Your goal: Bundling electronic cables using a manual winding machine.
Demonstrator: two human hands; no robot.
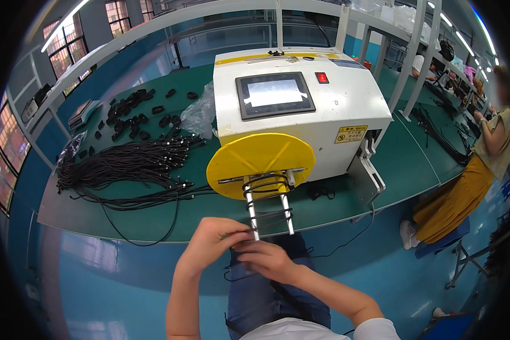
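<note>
In front of me, a white winding machine [300,122] carries a round yellow disc [260,150] with two metal prongs [289,218] pointing toward me. Black cable [266,191] is wound in loose loops around both prongs. My left hand [214,241] is at the tip of the left prong, its thumb and fingers pinched together; what they hold is hidden. Just below and to the right, my right hand [269,262] reaches across toward it, with fingers blurred by motion. A thin dark strand hangs beneath the hands.
A large bundle of black cables [127,164] lies on the green table [204,218] at the left, with small black parts [133,107] and a clear plastic bag [199,113] behind it. Metal frame posts rise behind the machine. A co-worker [479,153] stands at the right by more cables.
</note>
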